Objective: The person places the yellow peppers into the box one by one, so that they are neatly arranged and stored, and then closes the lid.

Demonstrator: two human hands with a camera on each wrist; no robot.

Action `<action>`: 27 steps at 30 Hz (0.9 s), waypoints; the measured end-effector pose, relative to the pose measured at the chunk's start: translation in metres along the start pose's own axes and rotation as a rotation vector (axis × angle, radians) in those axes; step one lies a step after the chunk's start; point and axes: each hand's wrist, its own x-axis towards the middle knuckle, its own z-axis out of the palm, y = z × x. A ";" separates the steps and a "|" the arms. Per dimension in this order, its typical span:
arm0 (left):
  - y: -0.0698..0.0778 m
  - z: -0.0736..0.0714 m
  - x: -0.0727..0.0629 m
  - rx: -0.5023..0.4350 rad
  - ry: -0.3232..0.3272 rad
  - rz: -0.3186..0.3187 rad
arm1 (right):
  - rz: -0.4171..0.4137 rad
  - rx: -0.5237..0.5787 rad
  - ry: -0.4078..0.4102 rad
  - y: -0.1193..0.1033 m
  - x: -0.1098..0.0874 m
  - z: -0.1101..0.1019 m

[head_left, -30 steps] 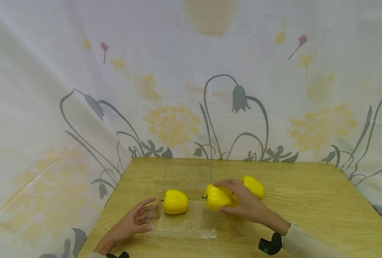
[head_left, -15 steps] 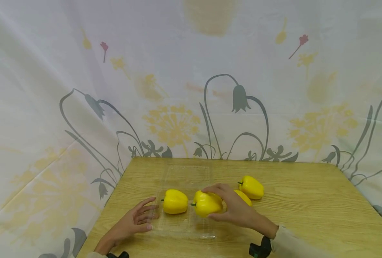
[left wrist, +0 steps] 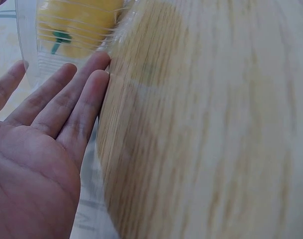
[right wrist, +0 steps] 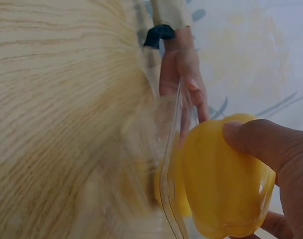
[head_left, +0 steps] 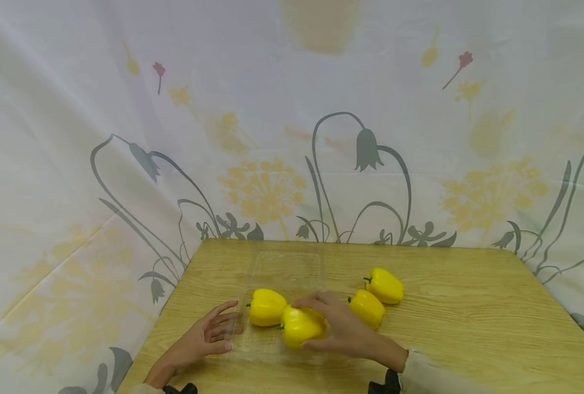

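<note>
My right hand (head_left: 341, 331) grips a yellow bell pepper (head_left: 300, 329), thumb on one side and fingers on the other. It holds the pepper over the near right part of a clear plastic clamshell box (head_left: 252, 346), above the rim in the right wrist view. A second yellow bell pepper (head_left: 267, 307) lies inside the box at the left, its green stem pointing left. My left hand (head_left: 205, 335) is at the box's left side with fingers extended. In the left wrist view those fingertips (left wrist: 94, 82) are right at the ribbed clear wall (left wrist: 27, 40).
Two more yellow bell peppers lie on the wooden table (head_left: 469, 317) right of the box, one nearer (head_left: 369, 310) and one farther back (head_left: 385, 285). The box's clear lid (head_left: 287, 267) lies open toward the back. A flower-print curtain (head_left: 292, 137) hangs behind the table.
My right hand has carried its bell pepper left and toward me, over the box. The two peppers on the right are now uncovered. My left hand has stayed in place.
</note>
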 end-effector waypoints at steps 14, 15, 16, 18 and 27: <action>-0.004 -0.002 0.002 -0.005 -0.026 0.047 | 0.001 -0.016 0.015 -0.011 0.013 0.028; -0.004 -0.002 0.002 -0.005 -0.025 0.046 | 0.004 -0.022 0.019 -0.011 0.014 0.029; -0.004 -0.002 0.002 -0.003 -0.023 0.047 | 0.007 -0.025 0.022 -0.012 0.014 0.030; -0.004 -0.002 0.002 0.001 -0.022 0.048 | 0.015 -0.033 0.024 -0.013 0.016 0.032; -0.005 -0.002 0.002 0.015 -0.020 0.055 | 0.055 -0.074 0.022 -0.017 0.024 0.043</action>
